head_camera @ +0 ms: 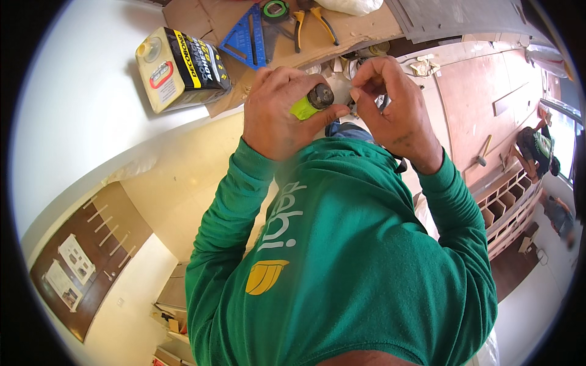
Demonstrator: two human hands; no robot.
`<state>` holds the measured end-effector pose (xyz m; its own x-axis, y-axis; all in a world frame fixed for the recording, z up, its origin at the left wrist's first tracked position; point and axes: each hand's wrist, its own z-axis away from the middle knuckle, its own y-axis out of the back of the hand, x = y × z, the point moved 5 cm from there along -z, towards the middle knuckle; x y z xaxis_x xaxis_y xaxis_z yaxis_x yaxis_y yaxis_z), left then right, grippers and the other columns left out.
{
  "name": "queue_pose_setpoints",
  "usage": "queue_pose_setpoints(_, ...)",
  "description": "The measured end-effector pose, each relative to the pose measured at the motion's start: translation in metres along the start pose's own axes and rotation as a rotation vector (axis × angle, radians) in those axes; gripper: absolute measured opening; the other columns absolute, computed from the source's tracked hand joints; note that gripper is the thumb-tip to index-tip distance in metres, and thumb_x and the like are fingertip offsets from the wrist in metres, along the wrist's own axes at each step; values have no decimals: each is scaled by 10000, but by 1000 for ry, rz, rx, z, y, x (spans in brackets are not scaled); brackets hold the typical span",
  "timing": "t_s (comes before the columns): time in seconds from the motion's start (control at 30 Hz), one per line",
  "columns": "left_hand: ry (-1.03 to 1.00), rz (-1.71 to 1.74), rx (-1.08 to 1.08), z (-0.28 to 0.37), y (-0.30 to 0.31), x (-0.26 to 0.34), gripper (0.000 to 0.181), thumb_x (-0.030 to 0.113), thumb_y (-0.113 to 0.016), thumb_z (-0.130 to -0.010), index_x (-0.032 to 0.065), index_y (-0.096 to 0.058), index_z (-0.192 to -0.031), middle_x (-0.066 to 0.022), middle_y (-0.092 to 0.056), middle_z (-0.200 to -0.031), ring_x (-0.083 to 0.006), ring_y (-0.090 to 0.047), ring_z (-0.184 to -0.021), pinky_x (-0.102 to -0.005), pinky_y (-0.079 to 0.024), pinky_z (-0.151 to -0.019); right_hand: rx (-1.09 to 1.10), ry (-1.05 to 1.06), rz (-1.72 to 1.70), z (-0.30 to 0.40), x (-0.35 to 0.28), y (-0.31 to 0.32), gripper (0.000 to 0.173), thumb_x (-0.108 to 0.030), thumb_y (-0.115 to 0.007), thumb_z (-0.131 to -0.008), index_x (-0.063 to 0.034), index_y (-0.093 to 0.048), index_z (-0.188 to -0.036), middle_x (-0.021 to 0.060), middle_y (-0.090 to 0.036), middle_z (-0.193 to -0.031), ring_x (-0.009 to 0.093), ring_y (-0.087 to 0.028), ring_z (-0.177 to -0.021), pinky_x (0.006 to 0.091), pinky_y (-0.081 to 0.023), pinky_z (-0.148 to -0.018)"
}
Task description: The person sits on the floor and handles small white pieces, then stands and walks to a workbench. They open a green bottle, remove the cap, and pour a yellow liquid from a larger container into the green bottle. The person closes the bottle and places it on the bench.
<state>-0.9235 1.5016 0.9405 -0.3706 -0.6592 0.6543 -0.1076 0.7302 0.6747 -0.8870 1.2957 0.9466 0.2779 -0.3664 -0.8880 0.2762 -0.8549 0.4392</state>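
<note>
My left hand (280,110) is wrapped around a lime-green cylindrical object (303,109) with a dark, worn round end (321,96) pointing toward my right hand. Most of that object is hidden in my palm, so its kind is unclear. Just to the right, my right hand (393,107) is raised with its thumb and index fingertips drawn close together. Whether anything small sits between those fingertips cannot be made out. Both hands are in front of my waist, a short gap apart.
A Decobond contact adhesive can (183,71) stands left on a cardboard-covered surface (192,18). Beside it lie a blue speed square (247,39), a tape measure (274,10) and yellow-handled pliers (316,27). A mallet (484,153) rests on boards; a co-worker (535,148) crouches at far right.
</note>
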Motion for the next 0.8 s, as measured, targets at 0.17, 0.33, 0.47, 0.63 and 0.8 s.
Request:
queue_pose_setpoints(0.17, 92, -25, -59, 3, -8, -5, 431, 230, -970, -778, 98, -809, -1155, -84, -725, -1009, -349, -652, -969, -459, -520, -848, 39, 260, 156, 2, -25, -5, 165, -74, -815, -949, -31, -766, -1101, 128, -752, -1027, 335, -750, -885, 412, -618, -762)
queue_pose_setpoints(0.33, 100, -134, -51, 0, -6, 8, 400, 172, -907, -781, 135, -810, -1168, -69, -700, -1001, -354, -642, -957, -457, -526, -855, 65, 407, 261, 6, -24, -18, 199, -81, -845, -904, -55, -786, -1093, 119, -747, -1011, 315, -752, -858, 420, -624, -732)
queue_pose_setpoints(0.47, 157, -295, -43, 3, -7, 17, 383, 190, -909, -753, 180, -826, -1127, -39, -686, -1039, -327, -642, -1031, -450, -588, -777, 39, 382, 308, 5, -27, -18, 132, -68, -816, -905, -50, -724, -998, 113, -684, -919, 314, -716, -774, 433, -596, -666)
queue_pose_setpoints(0.63, 166, -346, -2, 2, -14, 21, 440, 110, -873, -724, 192, -825, -1154, -34, -679, -1030, -333, -618, -987, -455, -533, -870, 41, 318, 508, 4, -26, -32, 142, -97, -738, -948, -42, -609, -967, 132, -629, -869, 351, -709, -778, 454, -595, -653)
queue_pose_setpoints(0.8, 199, -380, -59, 3, -18, 15, 460, 97, -867, -710, 166, -828, -1163, -40, -698, -1059, -336, -615, -1010, -447, -529, -904, -16, 242, 504, -2, -10, -45, 128, -104, -680, -969, -25, -592, -1018, 166, -637, -904, 399, -702, -815, 483, -602, -668)
